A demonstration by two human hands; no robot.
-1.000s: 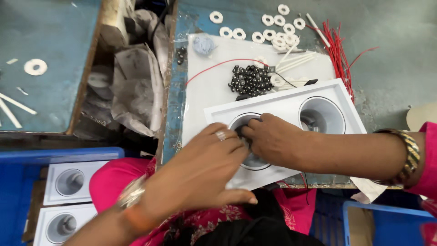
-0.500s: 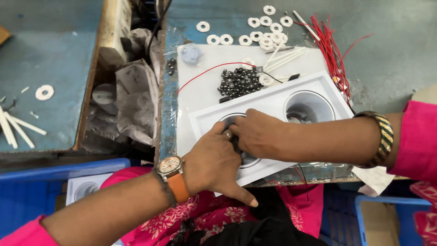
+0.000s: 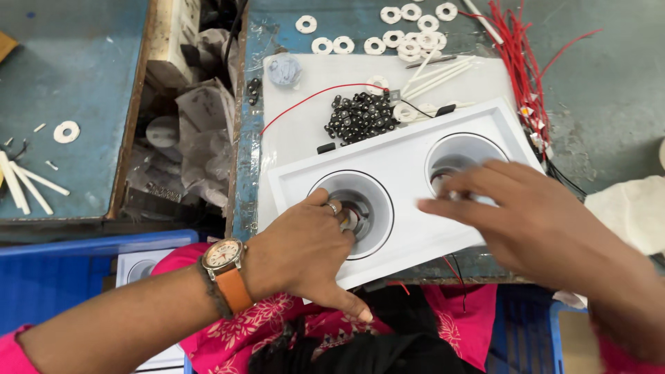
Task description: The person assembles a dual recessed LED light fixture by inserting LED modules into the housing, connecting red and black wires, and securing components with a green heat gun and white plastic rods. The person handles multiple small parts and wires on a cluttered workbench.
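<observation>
Head view: a white twin-socket lamp housing (image 3: 405, 183) lies at the bench (image 3: 609, 118) edge, left hand (image 3: 305, 253) fingers curled into its left socket, right hand (image 3: 533, 221) spread, empty, over the right.

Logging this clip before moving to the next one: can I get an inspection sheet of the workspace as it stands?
Surface: worn blue-green bench with a white sheet laid on it.
Job's things: white twin-recess housing lying flat on the sheet.
Clutter: pile of small black parts, white washers, white sleeves.
Hands: left hand has fingers in the left recess; right hand is blurred, over the right recess, grip unclear.
Cables: bundle of red wires; one red wire across the sheet.
Surroundings: blue crate holding similar housings; gap stuffed with crumpled wrappers.
</observation>
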